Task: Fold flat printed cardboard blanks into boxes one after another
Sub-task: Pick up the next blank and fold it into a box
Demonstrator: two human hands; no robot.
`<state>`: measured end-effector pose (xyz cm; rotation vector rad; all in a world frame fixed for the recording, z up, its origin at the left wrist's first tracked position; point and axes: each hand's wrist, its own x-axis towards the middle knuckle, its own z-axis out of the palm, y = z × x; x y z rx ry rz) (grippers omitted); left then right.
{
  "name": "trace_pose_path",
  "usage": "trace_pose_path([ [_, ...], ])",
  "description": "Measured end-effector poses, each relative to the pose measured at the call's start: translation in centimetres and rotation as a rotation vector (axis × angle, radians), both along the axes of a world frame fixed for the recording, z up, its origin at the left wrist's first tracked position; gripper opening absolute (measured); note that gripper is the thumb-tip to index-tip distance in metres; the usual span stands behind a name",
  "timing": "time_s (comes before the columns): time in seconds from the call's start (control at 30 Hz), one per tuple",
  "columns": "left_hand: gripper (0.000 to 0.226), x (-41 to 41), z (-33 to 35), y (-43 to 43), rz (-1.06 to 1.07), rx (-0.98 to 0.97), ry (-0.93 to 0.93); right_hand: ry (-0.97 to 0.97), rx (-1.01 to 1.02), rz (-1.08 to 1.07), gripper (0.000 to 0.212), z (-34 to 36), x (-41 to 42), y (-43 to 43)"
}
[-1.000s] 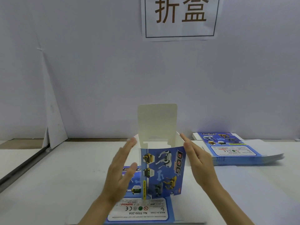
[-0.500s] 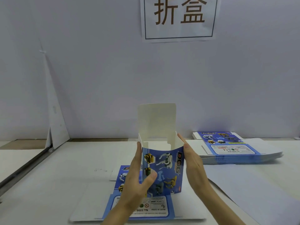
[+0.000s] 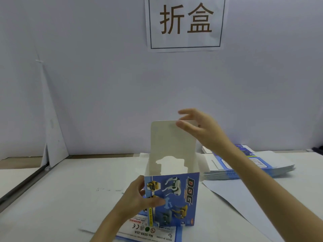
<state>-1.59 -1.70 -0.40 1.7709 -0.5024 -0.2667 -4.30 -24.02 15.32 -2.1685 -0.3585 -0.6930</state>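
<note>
R hand point(image 3: 202, 130) up to lid flap point(image 3: 172, 137), fingers spread | L hand point(image 3: 136, 199) grips box point(image 3: 178, 198)

Left hand point(image 3: 139, 198): low, near centre of view. Forearm enters from 6 o'clock edge, slants toward 1 o'clock. Thumb lies across front of box point(image 3: 180, 194); other fingers point(image 3: 138, 182) curl round its 9 o'clock edge, firm grip.

Right hand point(image 3: 201, 130): raised, at 1 o'clock from left hand, blurred. Forearm enters from 4 o'clock corner, runs toward 11 o'clock. Fingers point(image 3: 185, 112) parted, loosely stretched toward 9 o'clock. Thumb over upper corner of flap point(image 3: 171, 137); contact unclear.
</note>
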Motion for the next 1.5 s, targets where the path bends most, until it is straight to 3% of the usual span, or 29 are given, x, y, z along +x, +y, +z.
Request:
trace_pose_path([
  [0.07,0.078,0.3,0.2,0.1,-0.021,0.001,0.019,0.075,-0.042,0.023,0.009,1.0,2.3,0.3],
  [0.17,0.078,0.6,0.2,0.0,-0.033,-0.002,0.028,0.264,0.101,0.013,0.016,1.0,5.2,-0.7],
  [0.23,0.079,0.5,0.1,-0.2,-0.055,-0.003,0.026,0.525,0.254,-0.018,0.019,-0.3,6.9,-1.4],
  [0.27,0.079,0.6,0.1,-0.3,-0.064,-0.006,0.029,0.671,0.217,-0.067,0.024,-1.5,7.7,-1.7],
  [0.33,0.077,0.8,0.0,-0.4,-0.071,-0.013,0.037,0.894,-0.058,-0.152,0.032,-4.6,8.4,-2.0],
  [0.37,0.077,0.9,-0.1,-0.4,-0.071,-0.018,0.041,0.964,-0.077,-0.157,0.034,-6.2,8.2,-2.4],
  [0.43,0.079,1.0,-0.1,-0.4,-0.075,-0.015,0.036,1.054,0.062,-0.059,0.027,-8.0,7.8,-3.2],
  [0.5,0.082,0.9,-0.2,-0.4,-0.078,-0.004,0.019,1.185,0.041,0.15,0.019,-7.4,7.0,-3.2],
  [0.6,0.082,0.9,-0.4,-0.4,-0.081,-0.003,0.022,0.995,0.023,0.114,0.029,-4.7,7.8,-3.1],
  [0.7,0.08,1.0,-0.4,-0.5,-0.081,0.013,0.024,0.8,0.181,0.058,0.037,-2.9,9.2,-3.1],
  [0.8,0.081,0.9,-0.6,-0.5,-0.062,0.005,0.027,0.919,-0.085,-0.03,0.02,-5.4,9.5,-2.9],
  [0.87,0.081,0.8,-0.7,-0.6,-0.053,-0.014,0.02,1.056,0.028,-0.018,0.014,-7.9,9.1,-3.4],
  [0.97,0.082,0.5,-0.9,-0.6,-0.042,-0.051,0.024,1.17,0.163,0.214,0.012,-8.5,8.4,-3.7],
  [1.1,0.081,0.3,-0.9,-0.4,-0.038,-0.062,0.023,0.983,0.099,0.246,0.022,-4.8,7.6,-2.6],
  [1.4,0.074,0.1,-0.9,-0.8,-0.008,0.013,-0.007,0.059,-0.158,0.076,0.018,0.7,5.5,-1.0],
  [1.5,0.077,-0.1,-0.6,-0.8,-0.014,0.015,-0.02,-0.084,-0.179,0.066,0.011,-0.3,4.2,-0.3],
])
